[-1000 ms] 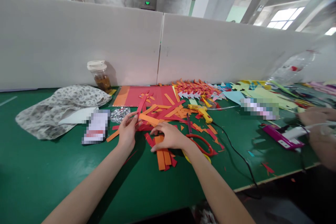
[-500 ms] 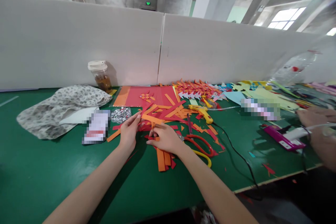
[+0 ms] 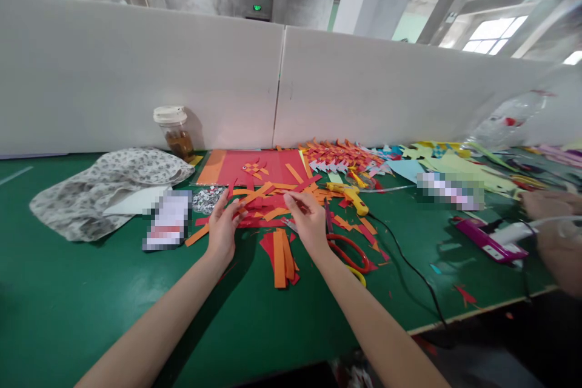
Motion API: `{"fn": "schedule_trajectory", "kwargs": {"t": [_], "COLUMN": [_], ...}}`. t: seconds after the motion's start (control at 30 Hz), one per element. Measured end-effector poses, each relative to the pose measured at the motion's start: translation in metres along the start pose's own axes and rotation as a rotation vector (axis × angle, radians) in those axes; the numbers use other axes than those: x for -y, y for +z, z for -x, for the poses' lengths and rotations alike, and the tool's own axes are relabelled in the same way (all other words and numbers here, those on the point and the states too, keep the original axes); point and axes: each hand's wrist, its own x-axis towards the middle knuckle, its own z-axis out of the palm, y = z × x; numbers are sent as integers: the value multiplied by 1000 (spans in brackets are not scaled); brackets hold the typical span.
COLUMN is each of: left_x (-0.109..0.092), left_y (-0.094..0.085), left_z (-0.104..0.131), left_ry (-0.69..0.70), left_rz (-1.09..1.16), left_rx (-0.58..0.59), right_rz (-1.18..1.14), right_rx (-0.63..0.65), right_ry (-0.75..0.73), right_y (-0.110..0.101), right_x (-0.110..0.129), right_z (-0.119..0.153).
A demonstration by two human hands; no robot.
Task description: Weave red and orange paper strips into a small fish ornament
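Observation:
My left hand (image 3: 220, 230) is raised over the left edge of a loose heap of red and orange paper strips (image 3: 275, 200). Its thumb and fingers are round a small red and orange paper piece (image 3: 232, 185). Over the heap's right side is my right hand (image 3: 310, 221), fingers parted and slightly curled, with nothing visible between them. Between my wrists lies a bundle of orange and red strips (image 3: 280, 260). Red-handled scissors (image 3: 350, 248) lie partly behind my right hand. A checkered paper fish (image 3: 254, 168) rests on red sheets (image 3: 277, 160) behind the heap.
A yellow glue gun (image 3: 352, 196) with a black cord lies right of the heap. On the left are a patterned cloth (image 3: 109, 188), a lidded cup (image 3: 175, 133) and a bag of small pieces (image 3: 208, 199). Another person's hand (image 3: 548, 203) is beside a purple glue gun (image 3: 491, 241).
My hands have moved apart. The orange strip that was between them is no longer held there. My right hand has moved up and right, uncovering the strip bundle.

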Motion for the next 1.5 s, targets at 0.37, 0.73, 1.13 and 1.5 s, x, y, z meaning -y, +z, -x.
{"fn": "schedule_trajectory", "kwargs": {"t": [0.37,0.73,1.13,1.5], "left_x": [-1,0,1,0], "left_y": [8,4,3,9], "left_z": [17,10,14,23], "left_ry": [74,119,82,63], "left_rz": [-132,-104,-209,-278], "left_rx": [162,23,191,354], "right_rz": [126,761,148,-70], "right_rx": [278,712,260,-46], "right_ry": [28,-259,56,285], "right_y": [4,-6,-3,-5], "right_x": [-13,-4,-4,-10], "right_z": [4,6,-3,-9]}}
